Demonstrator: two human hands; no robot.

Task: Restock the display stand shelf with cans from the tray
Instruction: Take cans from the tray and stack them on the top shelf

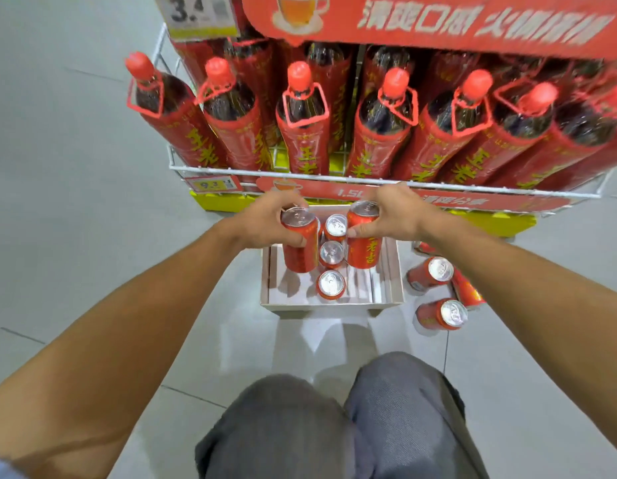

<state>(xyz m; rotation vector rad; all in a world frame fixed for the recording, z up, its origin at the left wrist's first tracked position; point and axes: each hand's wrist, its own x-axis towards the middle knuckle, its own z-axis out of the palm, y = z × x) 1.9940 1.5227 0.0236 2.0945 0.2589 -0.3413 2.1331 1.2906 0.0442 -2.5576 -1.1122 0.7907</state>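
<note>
Red cans fill both our hands: our left hand (265, 219) grips one can (300, 245), our right hand (392, 214) another can (363, 236), both above the cardboard tray (331, 302). Three cans (332, 254) stand in the tray, below the wire shelf (369, 181) of bottles (303, 122)

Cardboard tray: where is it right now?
In the head view, the cardboard tray sits on the floor at centre, under both hands, before the display stand, loose cans to its right.
</note>
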